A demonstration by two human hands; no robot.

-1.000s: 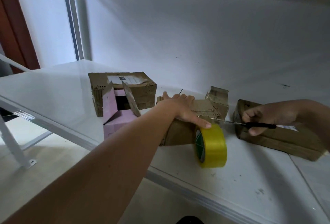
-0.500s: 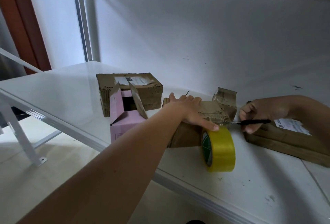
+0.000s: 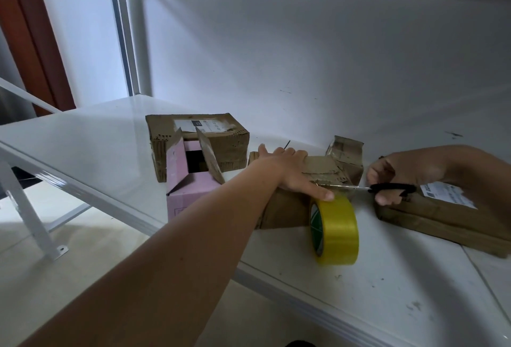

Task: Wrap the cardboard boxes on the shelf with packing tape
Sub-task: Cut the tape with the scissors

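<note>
left hand [image 3: 293,175] lies flat, fingers straight, pressing the torn, crumpled brown cardboard box [image 3: 290,202] at frame centre on the white shelf [image 3: 387,291]. right hand [image 3: 398,178] grips black scissors [image 3: 387,188], blades at the yellow tape roll [image 3: 336,230] standing just beside it.

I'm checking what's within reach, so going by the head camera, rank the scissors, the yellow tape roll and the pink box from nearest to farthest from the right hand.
1. Scissors: gripped by the right hand.
2. Yellow tape roll: to its left, nearer the shelf edge.
3. Pink box: far left, beyond the left arm.
</note>
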